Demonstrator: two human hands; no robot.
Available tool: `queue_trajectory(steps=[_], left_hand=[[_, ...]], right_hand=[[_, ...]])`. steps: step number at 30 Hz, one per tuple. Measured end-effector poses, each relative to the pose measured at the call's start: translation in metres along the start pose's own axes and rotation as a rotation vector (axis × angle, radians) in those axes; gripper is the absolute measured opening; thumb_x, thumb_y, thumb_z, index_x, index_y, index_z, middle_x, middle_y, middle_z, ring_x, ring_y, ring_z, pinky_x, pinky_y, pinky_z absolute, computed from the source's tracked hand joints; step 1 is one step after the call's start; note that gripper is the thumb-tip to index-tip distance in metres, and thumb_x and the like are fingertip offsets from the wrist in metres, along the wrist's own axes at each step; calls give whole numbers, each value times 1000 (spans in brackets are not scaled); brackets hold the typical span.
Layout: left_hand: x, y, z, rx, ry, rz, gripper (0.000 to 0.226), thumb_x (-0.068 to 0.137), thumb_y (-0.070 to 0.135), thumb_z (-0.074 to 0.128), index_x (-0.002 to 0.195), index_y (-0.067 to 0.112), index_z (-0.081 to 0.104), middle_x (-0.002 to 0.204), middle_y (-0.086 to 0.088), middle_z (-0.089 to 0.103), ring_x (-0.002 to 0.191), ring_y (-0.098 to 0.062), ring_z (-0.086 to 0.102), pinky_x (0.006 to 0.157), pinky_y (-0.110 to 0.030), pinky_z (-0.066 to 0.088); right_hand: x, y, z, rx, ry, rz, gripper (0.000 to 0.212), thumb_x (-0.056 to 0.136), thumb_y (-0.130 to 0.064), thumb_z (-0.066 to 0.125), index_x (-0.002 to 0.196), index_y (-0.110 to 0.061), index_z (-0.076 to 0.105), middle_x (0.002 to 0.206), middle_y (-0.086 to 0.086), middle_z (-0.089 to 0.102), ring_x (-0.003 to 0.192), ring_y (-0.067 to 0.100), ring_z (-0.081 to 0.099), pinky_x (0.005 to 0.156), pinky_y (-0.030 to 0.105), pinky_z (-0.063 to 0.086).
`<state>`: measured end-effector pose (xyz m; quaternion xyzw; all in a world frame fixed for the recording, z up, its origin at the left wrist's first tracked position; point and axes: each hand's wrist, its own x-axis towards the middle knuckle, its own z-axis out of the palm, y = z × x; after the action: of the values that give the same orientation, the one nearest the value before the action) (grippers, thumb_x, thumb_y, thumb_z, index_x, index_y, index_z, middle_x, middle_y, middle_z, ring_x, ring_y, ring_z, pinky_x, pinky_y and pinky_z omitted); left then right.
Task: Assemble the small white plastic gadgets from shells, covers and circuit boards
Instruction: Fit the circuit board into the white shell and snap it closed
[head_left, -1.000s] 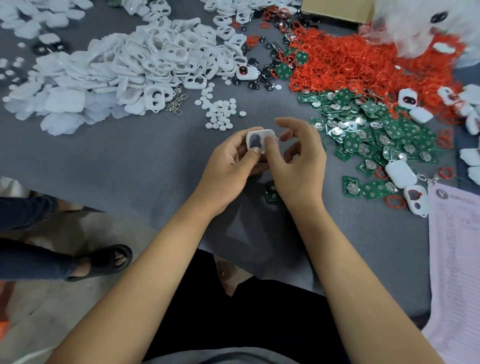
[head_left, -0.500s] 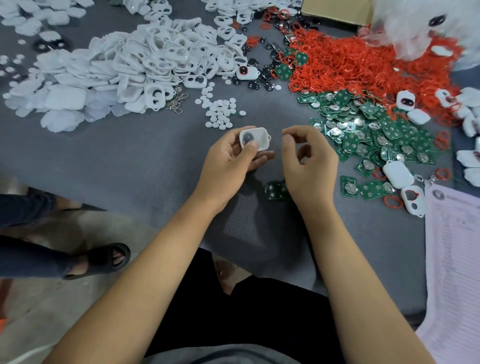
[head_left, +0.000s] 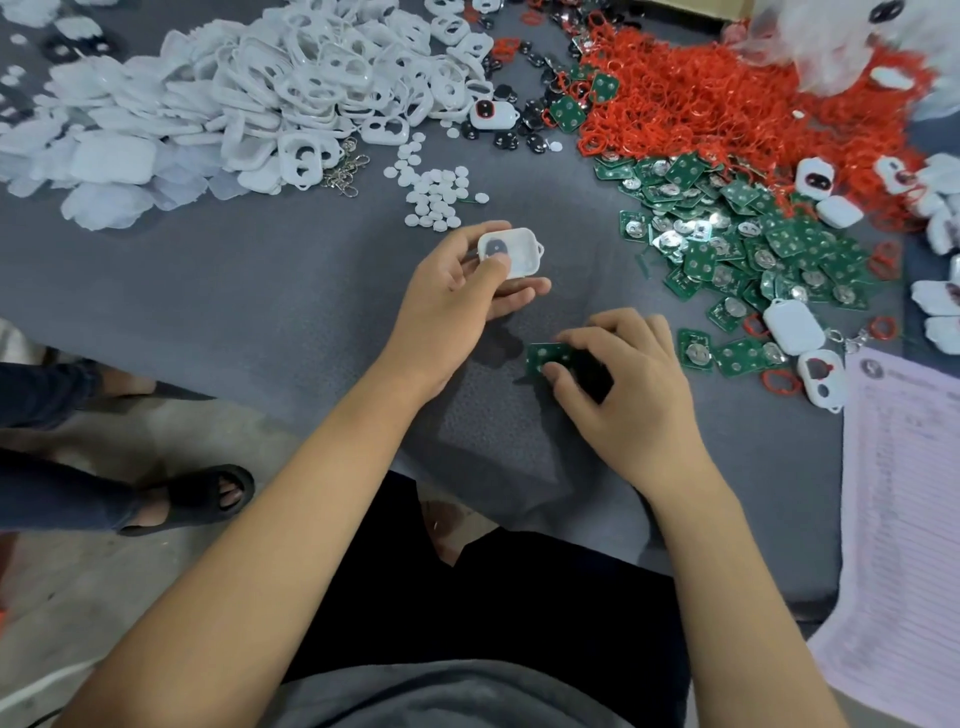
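Note:
My left hand (head_left: 457, 296) holds a white shell (head_left: 511, 254) with a dark button insert, thumb pressed on its top. Below and to the right, my right hand (head_left: 623, 384) rests on the grey cloth with thumb and fingers pinched on a green circuit board (head_left: 545, 358) that lies flat there. A heap of white shells and covers (head_left: 260, 93) fills the far left. Green circuit boards (head_left: 737, 239) lie spread at the right, below a pile of red rings (head_left: 727, 93). Small white round pads (head_left: 436, 197) sit just beyond my left hand.
Finished white gadgets (head_left: 792, 327) and a key clip lie at the right beside a printed paper sheet (head_left: 904, 509). Black button inserts (head_left: 524, 124) are scattered at the back. Another person's sandalled foot (head_left: 197, 499) stands on the floor at the left, below the table edge (head_left: 322, 415).
My right hand left the shell and dropped toward me onto the lone green circuit board. My left hand kept the shell and shifted slightly left.

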<state>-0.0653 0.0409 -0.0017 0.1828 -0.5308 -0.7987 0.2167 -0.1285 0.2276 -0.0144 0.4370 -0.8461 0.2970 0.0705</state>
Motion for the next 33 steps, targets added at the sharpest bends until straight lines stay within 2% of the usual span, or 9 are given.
queue_trajectory(steps=[3, 7, 10, 14, 19, 22, 27, 30, 33], left_hand=[[1, 1, 0, -7, -7, 2, 29, 105, 2, 46, 131, 7, 57, 119, -16, 73, 99, -31, 78, 80, -25, 60], [-1, 1, -1, 0, -38, -3, 32, 104, 0, 44, 132, 8, 57, 121, -16, 72, 103, -31, 77, 82, -26, 60], [0, -1, -3, 8, -62, 1, 34, 102, 2, 45, 132, 10, 58, 121, -12, 74, 104, -31, 76, 84, -25, 59], [1, -2, -5, 20, -104, 3, 33, 101, 6, 47, 132, 14, 58, 120, -8, 76, 108, -30, 75, 87, -25, 59], [2, -3, -5, 22, -108, 1, 35, 100, 10, 49, 134, 15, 57, 122, -4, 75, 109, -30, 75, 89, -24, 58], [1, -3, -5, 12, -110, -12, 39, 100, 6, 49, 139, 11, 54, 121, -5, 76, 109, -30, 75, 90, -25, 58], [-1, 1, -4, 17, -90, -38, 38, 102, 6, 52, 139, 12, 54, 117, -1, 78, 110, -25, 75, 89, -25, 58], [-2, 0, -3, 90, -77, -19, 36, 101, 5, 53, 135, 16, 58, 116, 3, 77, 113, -16, 73, 91, -26, 58], [-2, -1, -3, 174, -100, -9, 40, 104, -4, 51, 142, 7, 56, 125, -8, 73, 119, -19, 70, 97, -31, 57]], right_hand=[[6, 0, -3, 180, -23, 32, 10, 90, -20, 76, 99, -21, 71, 92, -9, 65, 85, 15, 55, 78, 28, 44], [11, 0, -7, 476, 79, 214, 14, 95, -15, 73, 97, -27, 67, 76, -18, 65, 63, 3, 54, 61, 13, 39], [16, -2, -8, 554, 156, 250, 15, 98, -13, 71, 102, -28, 69, 82, -8, 72, 66, 4, 57, 62, 17, 44], [26, -5, -3, 680, 277, 342, 11, 99, -16, 69, 104, -26, 68, 87, -1, 78, 72, 14, 67, 64, 38, 51], [45, -7, 4, 800, 361, 350, 3, 104, -21, 62, 104, -23, 61, 71, -2, 69, 50, 14, 51, 51, 30, 43], [55, -10, 11, 778, 360, 261, 8, 102, -15, 63, 109, -18, 65, 80, 4, 66, 59, 25, 55, 56, 37, 45], [73, -22, 23, 836, 382, 256, 16, 102, -13, 62, 110, 0, 67, 92, 1, 68, 76, 11, 62, 69, 25, 50], [76, -26, 26, 736, 379, 250, 13, 99, -6, 63, 111, -7, 67, 93, -3, 69, 80, 5, 65, 72, 22, 50], [72, -27, 27, 712, 372, 287, 23, 97, -13, 71, 119, -19, 67, 94, -3, 73, 78, 6, 67, 70, 24, 52]])
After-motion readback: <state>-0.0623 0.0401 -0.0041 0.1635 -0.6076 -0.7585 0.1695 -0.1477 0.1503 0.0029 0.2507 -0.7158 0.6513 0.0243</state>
